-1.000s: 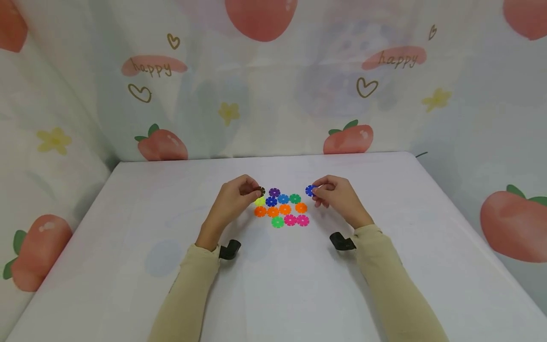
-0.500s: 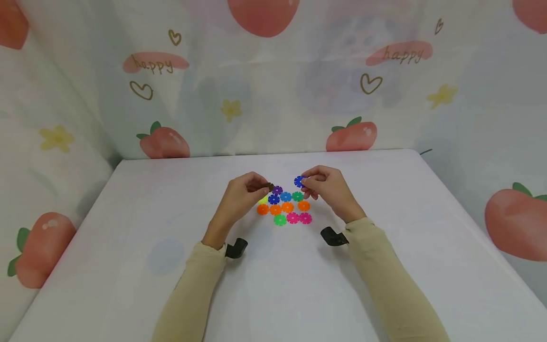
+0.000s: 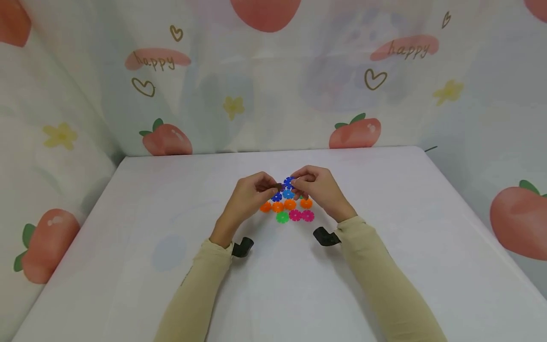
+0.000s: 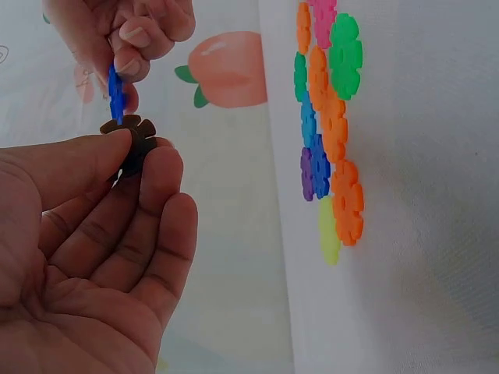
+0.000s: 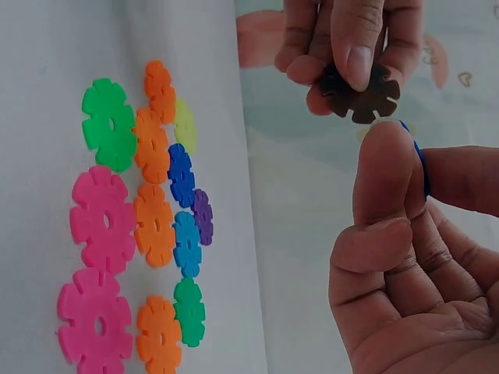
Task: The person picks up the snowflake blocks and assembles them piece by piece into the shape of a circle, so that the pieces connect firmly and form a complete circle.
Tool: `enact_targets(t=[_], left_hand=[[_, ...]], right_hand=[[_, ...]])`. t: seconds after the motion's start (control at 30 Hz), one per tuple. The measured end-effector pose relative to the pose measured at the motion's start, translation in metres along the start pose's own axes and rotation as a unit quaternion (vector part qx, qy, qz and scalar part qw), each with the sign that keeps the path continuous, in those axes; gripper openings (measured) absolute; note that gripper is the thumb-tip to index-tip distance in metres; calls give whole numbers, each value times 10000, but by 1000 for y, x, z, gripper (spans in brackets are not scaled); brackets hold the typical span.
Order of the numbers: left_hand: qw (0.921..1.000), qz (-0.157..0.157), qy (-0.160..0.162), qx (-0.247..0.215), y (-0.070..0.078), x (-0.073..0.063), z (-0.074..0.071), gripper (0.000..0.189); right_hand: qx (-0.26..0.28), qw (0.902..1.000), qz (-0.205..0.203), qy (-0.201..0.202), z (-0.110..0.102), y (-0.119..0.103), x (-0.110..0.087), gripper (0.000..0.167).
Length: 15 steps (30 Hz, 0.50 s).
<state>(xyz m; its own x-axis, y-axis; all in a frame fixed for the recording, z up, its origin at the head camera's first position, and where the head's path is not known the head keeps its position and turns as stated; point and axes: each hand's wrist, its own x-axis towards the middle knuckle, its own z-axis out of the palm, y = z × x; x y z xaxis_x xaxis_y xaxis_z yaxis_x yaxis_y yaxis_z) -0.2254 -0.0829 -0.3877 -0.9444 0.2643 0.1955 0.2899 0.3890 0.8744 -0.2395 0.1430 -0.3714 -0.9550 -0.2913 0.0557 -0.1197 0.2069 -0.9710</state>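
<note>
My left hand (image 3: 253, 194) pinches a dark brown notched plastic disc (image 5: 361, 93) between thumb and fingers. In my right hand (image 3: 317, 189), a blue notched disc (image 3: 288, 182) is held at its edge. Both discs are raised over the table. Seen from the left wrist, the blue disc (image 4: 116, 93) stands edge-on just above the brown disc (image 4: 132, 140), their edges meeting or nearly so; whether they interlock cannot be told. Fingers hide part of each disc.
Flat notched discs lie below the hands on the white table (image 3: 273, 285): several orange (image 5: 154, 224), two pink (image 5: 104, 219), light green (image 5: 109, 125), dark green (image 5: 189, 312), light blue (image 5: 187, 244), dark blue (image 5: 181, 175), purple (image 5: 203, 216) and yellow (image 5: 185, 126). A patterned curtain (image 3: 265, 95) surrounds the table.
Both hands have come together above the loose discs. The right hand moved left with the blue disc, and the left hand moved right with the brown disc, which now lies flatter.
</note>
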Motion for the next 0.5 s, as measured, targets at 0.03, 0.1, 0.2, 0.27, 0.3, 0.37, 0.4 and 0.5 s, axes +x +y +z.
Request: enact_targets(t=[0.03,0.1,0.2,0.27,0.3,0.37,0.4,0.5], left_hand=[[10000,43,-14,6,1,0,0,9],[10000,75,-13,50,1,1,0,9],[9999,59,25,127,3,0,-1,8],[9998,57,50,174,3,0,-2,8],[9998,61,60,181,3,0,-2,8],[9998,75,62,190,4,0,-3,8],[9998,88,54,190,3,0,-3,8],[9997,122,32,192,3,1,-3,9]], right_hand=[[21,10000,-7,-21,1,-1,0,23],[39,10000,-8,-53,2,-2,0,23],[40,10000,-24,-87,3,-3,0,23],[53,9999,-52,-106,3,-3,0,22],[58,9999,-63,-112,3,-3,0,22],[61,9999,-84,-134,4,-2,0,22],[51,9998,-92,-139,4,-2,0,23],[1,9999,-95,-139,5,-2,0,22]])
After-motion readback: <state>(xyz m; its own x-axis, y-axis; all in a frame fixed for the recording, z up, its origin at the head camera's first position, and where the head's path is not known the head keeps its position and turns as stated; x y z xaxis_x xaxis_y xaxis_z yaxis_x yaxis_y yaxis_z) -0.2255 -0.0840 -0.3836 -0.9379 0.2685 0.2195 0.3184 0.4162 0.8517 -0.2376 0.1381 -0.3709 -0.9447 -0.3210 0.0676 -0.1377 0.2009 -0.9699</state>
